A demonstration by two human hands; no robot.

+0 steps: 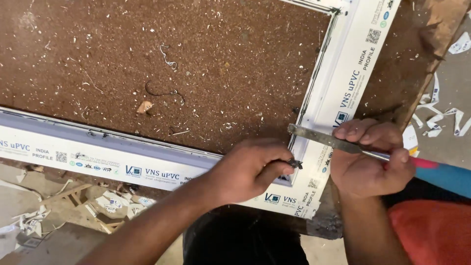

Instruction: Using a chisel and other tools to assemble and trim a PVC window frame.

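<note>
A white plastic window frame (343,83) with printed film lies on a brown board (196,64), its corner near me. My left hand (250,169) pinches a small dark piece (295,163) at the inner corner of the frame. My right hand (373,157) grips a chisel-like tool with a flat metal blade (319,138) and a red and blue handle (436,169). The blade tip rests on the frame's inner edge, just above my left fingers.
White plastic shavings and a curl of black strip (164,92) lie scattered on the board. Scrap strips and wood offcuts (73,206) litter the floor at lower left, with more white scraps (436,118) at right. My red clothing (431,230) shows at lower right.
</note>
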